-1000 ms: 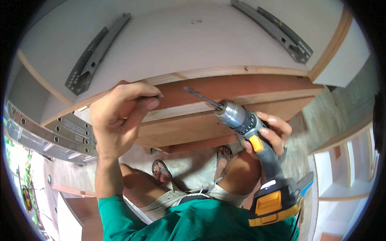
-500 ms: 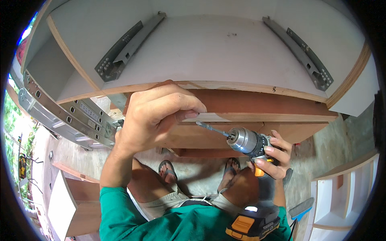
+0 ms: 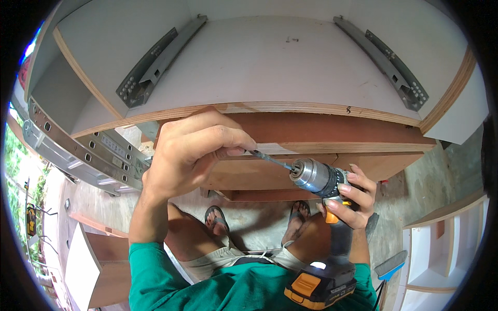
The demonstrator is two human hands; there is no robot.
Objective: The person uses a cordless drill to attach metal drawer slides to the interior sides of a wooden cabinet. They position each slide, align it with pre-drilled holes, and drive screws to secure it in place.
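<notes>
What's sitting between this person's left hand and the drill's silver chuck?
In the head view, a slim bit spans that stretch: one end sits in the silver chuck, the other reaches the left hand at its fingertips.

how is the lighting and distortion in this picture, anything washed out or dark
Head view: fisheye distortion bows the cabinet's front edge, and the corners are black; head view: daylight washes out the far left, beyond the ladder; head view: shadow darkens part of the floor; head view: a bright white spot shows on the drill.
</notes>
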